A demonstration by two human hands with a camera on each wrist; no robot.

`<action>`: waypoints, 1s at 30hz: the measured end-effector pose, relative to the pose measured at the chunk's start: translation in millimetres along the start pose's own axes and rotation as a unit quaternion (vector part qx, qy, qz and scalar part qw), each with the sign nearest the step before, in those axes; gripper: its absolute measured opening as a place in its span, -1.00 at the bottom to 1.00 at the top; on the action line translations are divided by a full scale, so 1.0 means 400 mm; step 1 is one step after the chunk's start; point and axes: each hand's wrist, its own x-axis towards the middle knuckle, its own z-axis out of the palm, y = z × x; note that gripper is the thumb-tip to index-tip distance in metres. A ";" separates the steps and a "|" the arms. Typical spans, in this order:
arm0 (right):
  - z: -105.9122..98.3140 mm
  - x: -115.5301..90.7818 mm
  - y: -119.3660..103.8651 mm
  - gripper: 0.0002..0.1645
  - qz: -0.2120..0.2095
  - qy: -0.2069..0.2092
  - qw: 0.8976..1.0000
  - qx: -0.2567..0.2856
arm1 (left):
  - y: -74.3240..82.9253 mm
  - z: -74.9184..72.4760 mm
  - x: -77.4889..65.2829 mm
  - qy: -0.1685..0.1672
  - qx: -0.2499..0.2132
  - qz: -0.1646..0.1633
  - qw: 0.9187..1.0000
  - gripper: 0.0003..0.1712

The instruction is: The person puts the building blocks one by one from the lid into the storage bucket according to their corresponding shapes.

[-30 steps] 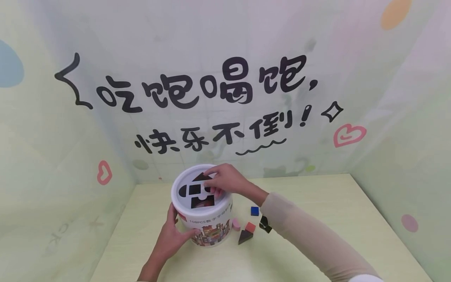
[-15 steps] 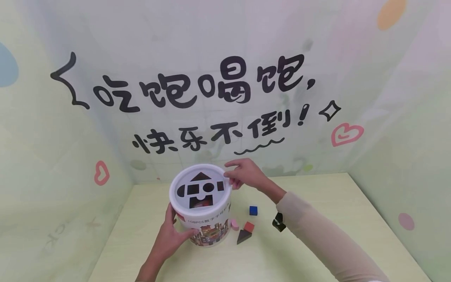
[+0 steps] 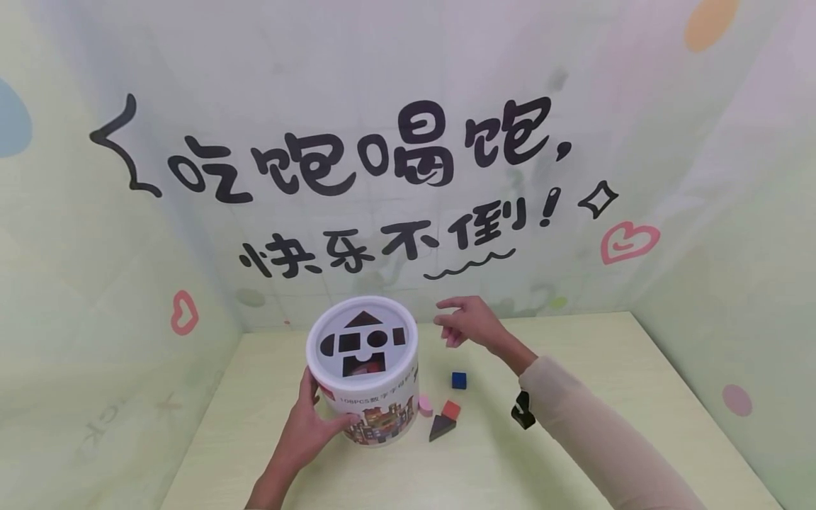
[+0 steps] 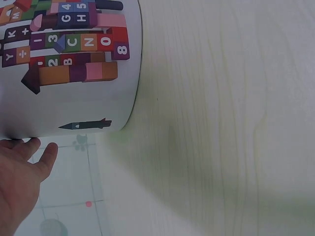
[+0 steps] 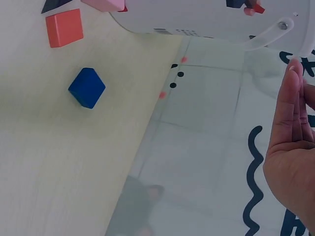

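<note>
A white round toy-block bucket [image 3: 382,421] stands upright on the table, its lid [image 3: 397,360] cut with several shaped holes. Something reddish shows through the front hole. My left hand [image 3: 310,428] grips the bucket's left side, thumb across the front and fingers partly hidden behind. Off to the right, my right hand [image 3: 473,324] is in the air, holding nothing, fingers loosely bent. In the right wrist view, its fingertips overlap the bucket's edge near a white handle [image 5: 269,37]. Beside the bucket lie a blue cube [image 3: 459,380], a red block [image 3: 451,409], a dark triangular block [image 3: 442,427] and a pink block [image 3: 425,406].
The pale wooden table [image 3: 574,397] is enclosed by printed fabric walls [image 3: 720,283] at the back and sides. A small black device [image 3: 523,411] sits under the right sleeve [image 3: 593,432].
My right hand has left the lid, where its fingers were at the round hole, and moved right through the air. The left hand stays on the bucket; the loose blocks have not moved.
</note>
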 end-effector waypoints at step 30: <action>0.053 -0.012 0.264 -0.44 0.059 0.009 0.998 0.001 | -0.002 0.001 -0.002 0.003 -0.008 0.003 1.000 0.42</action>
